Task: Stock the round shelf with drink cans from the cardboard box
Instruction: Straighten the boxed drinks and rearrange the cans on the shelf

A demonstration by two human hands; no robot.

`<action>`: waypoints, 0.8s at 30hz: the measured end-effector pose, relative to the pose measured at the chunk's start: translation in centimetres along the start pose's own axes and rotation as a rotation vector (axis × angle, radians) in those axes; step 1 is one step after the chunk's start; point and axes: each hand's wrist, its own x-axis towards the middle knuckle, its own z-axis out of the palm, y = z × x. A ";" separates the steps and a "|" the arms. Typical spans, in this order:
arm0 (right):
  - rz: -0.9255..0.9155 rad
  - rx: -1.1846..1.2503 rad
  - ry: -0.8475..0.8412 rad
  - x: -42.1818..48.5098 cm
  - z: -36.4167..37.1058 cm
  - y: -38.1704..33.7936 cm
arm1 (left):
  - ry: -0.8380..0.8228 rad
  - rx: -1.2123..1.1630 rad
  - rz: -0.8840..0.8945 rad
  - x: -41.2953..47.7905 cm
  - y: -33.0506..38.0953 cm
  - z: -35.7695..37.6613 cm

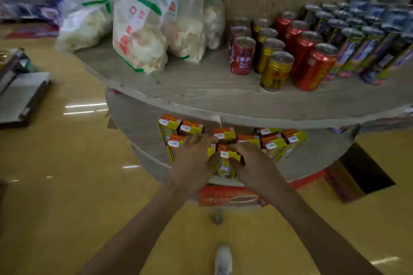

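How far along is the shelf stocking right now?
Done: cans stand in rows on the upper tier, and yellow cartons line the lower tier. In hand: left hand and right hand grip the front cartons there. Left: unclear, since the red box below hides its contents.

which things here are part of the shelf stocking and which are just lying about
Job in hand:
left hand and right hand, gripping yellow drink cartons
lower shelf tier
red cardboard box below

Lying about:
snack bags
upper-tier cans
grey platform on the floor
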 end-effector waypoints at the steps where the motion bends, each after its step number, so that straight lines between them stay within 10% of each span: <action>1: 0.035 -0.010 -0.037 -0.7 0.9 0.3 | -0.026 -0.003 -0.025 -1.0 -0.3 0.7; 24: 0.291 0.009 -0.514 -8.0 24.1 19.1 | -0.507 -0.122 -0.464 -14.0 -8.8 27.6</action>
